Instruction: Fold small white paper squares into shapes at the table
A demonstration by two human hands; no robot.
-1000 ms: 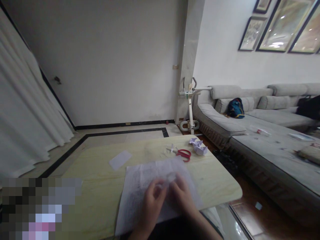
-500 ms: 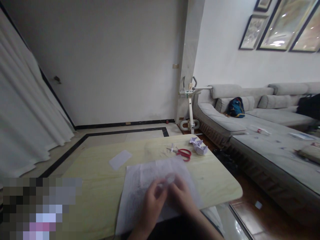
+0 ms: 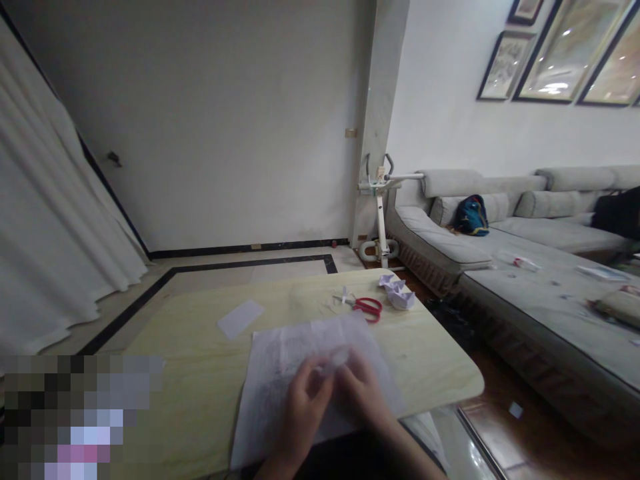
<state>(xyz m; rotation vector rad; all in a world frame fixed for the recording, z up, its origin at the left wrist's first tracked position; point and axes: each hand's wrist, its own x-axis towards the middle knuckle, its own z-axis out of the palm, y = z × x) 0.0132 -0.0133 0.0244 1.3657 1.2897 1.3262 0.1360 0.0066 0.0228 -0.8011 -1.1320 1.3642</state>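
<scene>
Both my hands meet over a large printed paper sheet point(image 3: 270, 373) at the near side of the table. My left hand point(image 3: 310, 393) has its fingers closed on a small piece of white paper point(image 3: 340, 358). My right hand point(image 3: 361, 387) pinches the same piece from the other side. The paper's exact shape is blurred and partly covered by the fingers. Beyond the sheet lie red-handled scissors point(image 3: 367, 307), with small paper scraps by their blades. Several folded paper pieces point(image 3: 399, 293) stand at the far right corner.
A blank white paper rectangle point(image 3: 241, 319) lies left of the sheet on the pale wooden table point(image 3: 185, 373). To the right is a long grey sofa point(image 3: 540, 293) with a blue backpack point(image 3: 473, 215). A white exercise machine point(image 3: 381, 220) stands by the wall.
</scene>
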